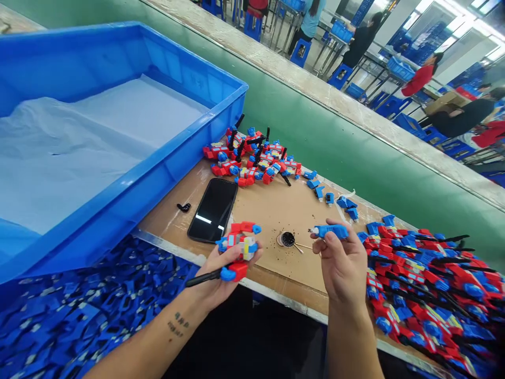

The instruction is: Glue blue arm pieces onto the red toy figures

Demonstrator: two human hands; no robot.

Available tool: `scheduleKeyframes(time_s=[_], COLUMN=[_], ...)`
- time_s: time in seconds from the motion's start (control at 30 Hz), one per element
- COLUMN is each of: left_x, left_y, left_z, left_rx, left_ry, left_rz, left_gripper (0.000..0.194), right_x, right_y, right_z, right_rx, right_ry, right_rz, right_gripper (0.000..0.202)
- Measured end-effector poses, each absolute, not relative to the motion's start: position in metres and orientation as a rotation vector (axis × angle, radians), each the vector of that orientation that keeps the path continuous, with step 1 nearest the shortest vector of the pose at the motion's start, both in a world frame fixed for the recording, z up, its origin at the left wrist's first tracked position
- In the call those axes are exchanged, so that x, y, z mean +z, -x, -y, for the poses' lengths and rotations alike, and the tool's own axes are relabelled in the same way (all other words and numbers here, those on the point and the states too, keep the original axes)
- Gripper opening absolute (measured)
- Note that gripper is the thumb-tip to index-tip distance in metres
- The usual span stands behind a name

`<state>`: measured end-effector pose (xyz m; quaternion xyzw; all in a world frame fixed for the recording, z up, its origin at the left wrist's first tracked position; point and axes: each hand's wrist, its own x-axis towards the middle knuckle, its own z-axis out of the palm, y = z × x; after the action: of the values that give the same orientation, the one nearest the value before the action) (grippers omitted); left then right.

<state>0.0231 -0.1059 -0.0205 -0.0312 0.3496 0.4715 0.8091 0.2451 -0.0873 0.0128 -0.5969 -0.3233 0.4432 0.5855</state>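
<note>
The left hand (221,273) gripped a red-and-blue toy robot (240,247) (a black rod jutting left) while the right hand (341,263) pinched a blue part (329,230); a small dish (288,239) sat between them, a phone (213,209) just beyond the left.

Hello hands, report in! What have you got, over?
Left hand grips red-and-blue toy robot. Right hand pinches small blue part. Between them: small dark dish on the table; phone beside.

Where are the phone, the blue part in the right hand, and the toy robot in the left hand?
phone (213,210), head view, middle of screen
blue part (330,230), head view, middle of its body
toy robot (241,247), head view, torso
</note>
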Motion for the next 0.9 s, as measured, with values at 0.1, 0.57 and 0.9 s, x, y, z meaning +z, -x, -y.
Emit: scheduleKeyframes(time_s=[0.1,0.57,0.9], left_x=[-0.023,-0.017,-0.017], left_y=[-0.030,-0.032,-0.037], left_z=[0.110,0.109,0.112], left_rx=[1.034,0.940,0.924], left_ry=[0.010,-0.286,-0.283], left_rz=[-0.707,-0.677,-0.820], left_gripper=[0.034,0.054,0.079], right_x=[0.013,0.017,0.025], right_y=[-0.236,-0.236,-0.214], right_z=[0.093,0.100,0.133], right_rx=[1.065,1.219,1.259], right_ry=[1.349,1.210,1.194], right_rz=[0.719,0.545,1.044], right_gripper=[0.041,0.044,0.025])
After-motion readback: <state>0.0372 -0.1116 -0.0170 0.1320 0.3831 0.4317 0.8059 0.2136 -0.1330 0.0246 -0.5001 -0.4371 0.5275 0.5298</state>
